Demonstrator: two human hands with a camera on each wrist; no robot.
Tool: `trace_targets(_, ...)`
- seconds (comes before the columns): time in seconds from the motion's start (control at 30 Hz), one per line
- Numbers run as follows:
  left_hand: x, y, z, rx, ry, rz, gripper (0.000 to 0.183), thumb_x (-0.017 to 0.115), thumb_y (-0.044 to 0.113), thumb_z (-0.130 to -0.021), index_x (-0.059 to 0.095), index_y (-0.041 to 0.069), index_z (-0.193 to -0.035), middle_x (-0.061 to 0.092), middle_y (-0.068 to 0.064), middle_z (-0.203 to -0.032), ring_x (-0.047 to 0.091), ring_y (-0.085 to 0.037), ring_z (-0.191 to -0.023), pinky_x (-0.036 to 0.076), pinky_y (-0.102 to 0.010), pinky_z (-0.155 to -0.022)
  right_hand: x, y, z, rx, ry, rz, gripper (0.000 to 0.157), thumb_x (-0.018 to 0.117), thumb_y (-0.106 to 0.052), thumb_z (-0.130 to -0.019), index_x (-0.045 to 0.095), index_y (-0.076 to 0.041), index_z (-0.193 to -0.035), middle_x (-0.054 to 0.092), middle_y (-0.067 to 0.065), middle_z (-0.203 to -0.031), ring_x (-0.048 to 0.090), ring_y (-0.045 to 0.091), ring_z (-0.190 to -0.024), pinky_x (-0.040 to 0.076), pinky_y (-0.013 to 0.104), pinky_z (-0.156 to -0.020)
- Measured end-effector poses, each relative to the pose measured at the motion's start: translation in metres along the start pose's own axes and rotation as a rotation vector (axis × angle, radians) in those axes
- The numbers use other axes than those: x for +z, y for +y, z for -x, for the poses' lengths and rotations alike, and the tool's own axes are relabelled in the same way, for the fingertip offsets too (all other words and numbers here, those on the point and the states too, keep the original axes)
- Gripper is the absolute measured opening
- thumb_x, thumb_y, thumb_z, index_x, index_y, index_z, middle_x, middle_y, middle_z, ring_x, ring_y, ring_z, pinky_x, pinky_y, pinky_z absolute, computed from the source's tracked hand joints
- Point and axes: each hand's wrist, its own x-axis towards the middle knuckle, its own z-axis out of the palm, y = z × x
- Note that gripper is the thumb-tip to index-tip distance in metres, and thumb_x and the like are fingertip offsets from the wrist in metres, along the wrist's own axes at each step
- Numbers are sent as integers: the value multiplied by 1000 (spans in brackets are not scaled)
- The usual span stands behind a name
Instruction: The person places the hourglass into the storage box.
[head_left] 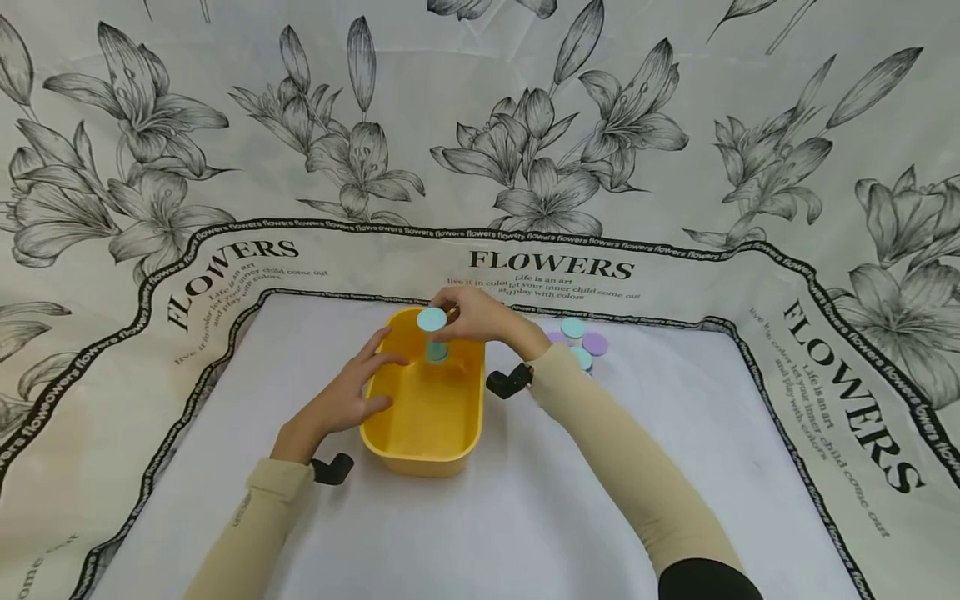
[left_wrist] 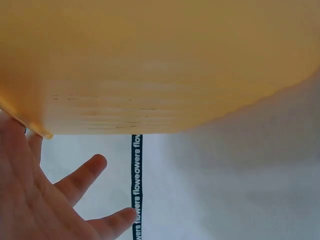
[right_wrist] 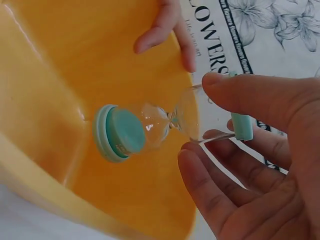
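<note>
My right hand (head_left: 476, 315) holds a small hourglass (right_wrist: 127, 131) by its upper cap, between thumb and fingers. The hourglass has teal caps, a clear waisted glass and teal sand gathered in the lower bulb. It hangs over the far part of a yellow plastic bin (head_left: 423, 458), upright in the head view. At the bin's left rim is my left hand (head_left: 348, 387), its fingers spread and some of them reaching over the edge. In the left wrist view, two straight fingers (left_wrist: 82, 180) extend outside the bin's wall.
Right of the bin, behind the right forearm, stand several similar pieces with teal caps (head_left: 573, 327) and purple caps (head_left: 596, 343). A white cloth (head_left: 540, 517) with a black-lettered border covers the table. Flower-printed fabric (head_left: 360, 167) surrounds it.
</note>
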Motion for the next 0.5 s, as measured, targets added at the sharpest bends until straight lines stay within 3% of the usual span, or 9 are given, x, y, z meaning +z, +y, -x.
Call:
trace_targets(0.27,8,1,1,-7,27,39,51,63,12,-84,57,18,-133,6,-7,-175,13,-42,-159,19,-74,-120,26,8,-16,88,-60,23,47,84,-18,-86,65,-3,-127,69,13,-126,68,27,-113,57,32,-99)
trace_targets(0.5,6,1,1,7,40,67,50,63,7,-85,55,17,-134,6,-10,-175,10,-40,-160,16,-71,-122,40,14,-27,108,-86,66,46,84,-14,-86,67,-2,-127,70,13,-128,65,27,-117,55,35,-103)
